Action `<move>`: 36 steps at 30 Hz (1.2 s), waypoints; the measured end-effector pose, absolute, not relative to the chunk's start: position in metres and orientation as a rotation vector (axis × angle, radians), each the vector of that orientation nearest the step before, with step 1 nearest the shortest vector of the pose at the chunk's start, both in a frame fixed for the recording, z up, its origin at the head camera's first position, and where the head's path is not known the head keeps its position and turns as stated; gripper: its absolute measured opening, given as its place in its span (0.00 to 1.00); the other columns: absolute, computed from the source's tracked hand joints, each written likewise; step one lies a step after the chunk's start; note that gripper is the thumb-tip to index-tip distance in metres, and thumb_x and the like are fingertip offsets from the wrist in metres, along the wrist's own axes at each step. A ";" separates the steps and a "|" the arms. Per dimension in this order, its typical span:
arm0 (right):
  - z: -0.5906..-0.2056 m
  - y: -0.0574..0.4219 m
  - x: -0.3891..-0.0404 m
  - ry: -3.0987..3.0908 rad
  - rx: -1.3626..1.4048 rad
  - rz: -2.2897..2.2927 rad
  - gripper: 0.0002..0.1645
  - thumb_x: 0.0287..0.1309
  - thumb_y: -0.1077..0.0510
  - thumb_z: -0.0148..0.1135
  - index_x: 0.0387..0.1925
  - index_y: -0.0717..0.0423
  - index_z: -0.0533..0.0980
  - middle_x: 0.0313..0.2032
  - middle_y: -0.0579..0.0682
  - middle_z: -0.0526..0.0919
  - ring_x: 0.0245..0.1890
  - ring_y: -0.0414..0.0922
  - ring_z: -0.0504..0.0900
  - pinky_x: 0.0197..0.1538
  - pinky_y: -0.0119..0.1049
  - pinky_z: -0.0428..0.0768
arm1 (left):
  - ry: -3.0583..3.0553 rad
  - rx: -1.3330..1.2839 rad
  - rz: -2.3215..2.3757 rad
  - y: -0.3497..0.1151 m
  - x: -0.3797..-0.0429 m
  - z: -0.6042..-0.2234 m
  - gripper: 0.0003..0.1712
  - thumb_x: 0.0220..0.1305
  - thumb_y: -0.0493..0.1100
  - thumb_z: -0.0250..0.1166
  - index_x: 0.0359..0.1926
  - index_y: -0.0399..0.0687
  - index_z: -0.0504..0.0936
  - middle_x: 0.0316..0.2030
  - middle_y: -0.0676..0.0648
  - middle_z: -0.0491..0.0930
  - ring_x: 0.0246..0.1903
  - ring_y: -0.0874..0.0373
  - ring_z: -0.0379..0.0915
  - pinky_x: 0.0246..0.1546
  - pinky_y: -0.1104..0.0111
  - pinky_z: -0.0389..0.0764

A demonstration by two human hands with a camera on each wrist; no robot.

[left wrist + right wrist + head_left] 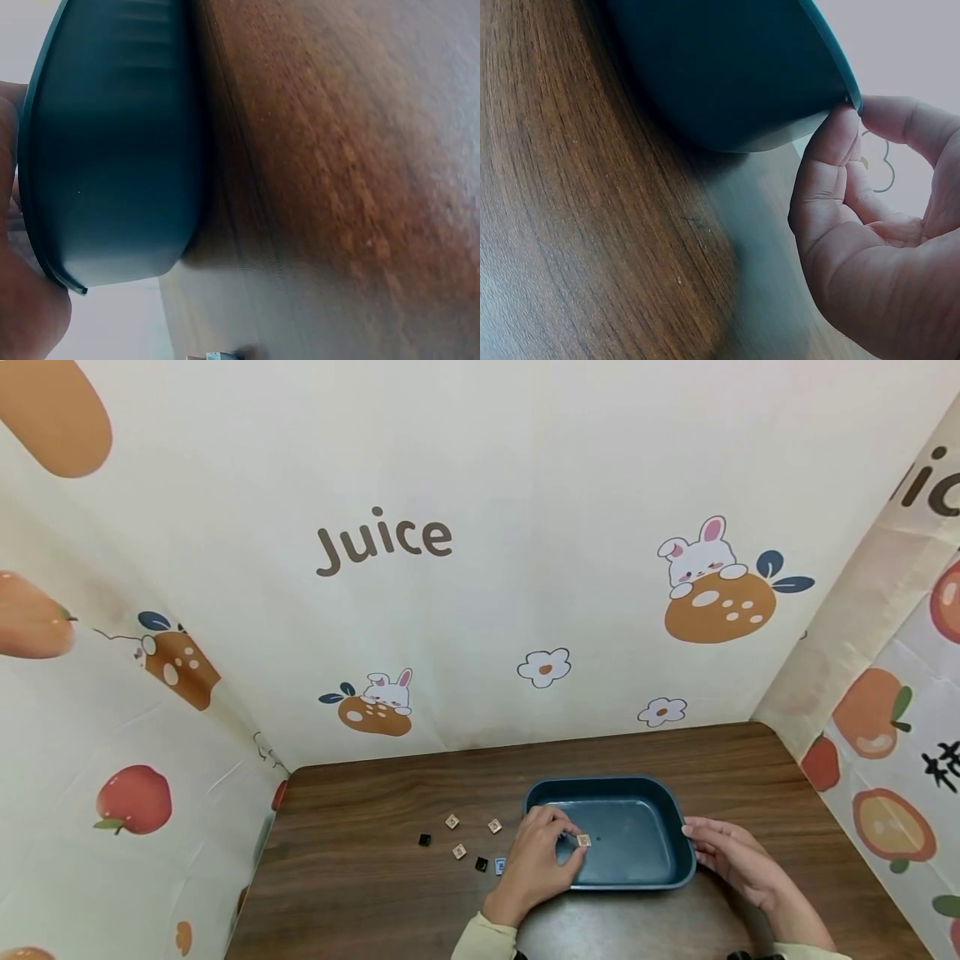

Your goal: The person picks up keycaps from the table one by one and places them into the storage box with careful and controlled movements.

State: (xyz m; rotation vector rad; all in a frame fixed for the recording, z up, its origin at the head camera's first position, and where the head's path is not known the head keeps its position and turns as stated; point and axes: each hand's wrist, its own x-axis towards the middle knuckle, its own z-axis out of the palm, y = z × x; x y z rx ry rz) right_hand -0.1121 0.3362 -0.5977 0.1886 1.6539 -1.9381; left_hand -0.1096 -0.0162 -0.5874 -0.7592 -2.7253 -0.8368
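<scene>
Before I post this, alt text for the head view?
A person's left hand pinches a small tan block over a dark blue tray while the right hand holds its right side. Six more small blocks show on the wooden table left of the tray.

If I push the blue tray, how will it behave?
The blue tray is likely stiff: no bend shows where the right hand pinches it. Low and wide, it should slide before tipping. The tabletop looks glossy, suggesting little drag.
</scene>
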 end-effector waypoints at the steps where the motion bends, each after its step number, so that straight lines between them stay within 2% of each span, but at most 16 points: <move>1: -0.598 0.336 -0.112 1.658 0.185 -1.935 0.17 0.82 0.56 0.49 0.47 0.41 0.86 0.44 0.34 0.89 0.44 0.31 0.86 0.52 0.28 0.85 | -2.727 -0.763 -0.831 -0.016 -0.109 -0.588 0.06 0.69 0.54 0.71 0.42 0.62 0.88 0.45 0.60 0.80 0.49 0.63 0.74 0.58 0.65 0.78; 16: -0.601 0.340 -0.109 1.632 0.159 -1.931 0.20 0.83 0.57 0.47 0.47 0.37 0.86 0.45 0.33 0.89 0.46 0.30 0.85 0.53 0.27 0.84 | -2.746 -0.770 -0.753 -0.015 -0.107 -0.592 0.07 0.69 0.57 0.71 0.41 0.64 0.88 0.46 0.61 0.81 0.49 0.64 0.74 0.57 0.66 0.78; 25: -0.598 0.337 -0.113 1.616 0.107 -1.942 0.22 0.83 0.57 0.45 0.47 0.37 0.86 0.45 0.33 0.90 0.45 0.30 0.86 0.53 0.26 0.84 | -2.718 -0.773 -0.745 -0.019 -0.110 -0.589 0.17 0.66 0.57 0.74 0.51 0.56 0.89 0.50 0.58 0.81 0.52 0.61 0.74 0.59 0.64 0.78; 36: -0.598 0.337 -0.114 1.635 0.185 -1.903 0.20 0.83 0.56 0.47 0.46 0.38 0.86 0.44 0.33 0.89 0.44 0.30 0.85 0.52 0.27 0.84 | -2.670 -0.778 -0.888 -0.023 -0.110 -0.588 0.18 0.67 0.54 0.74 0.53 0.53 0.88 0.52 0.57 0.80 0.53 0.61 0.75 0.57 0.66 0.79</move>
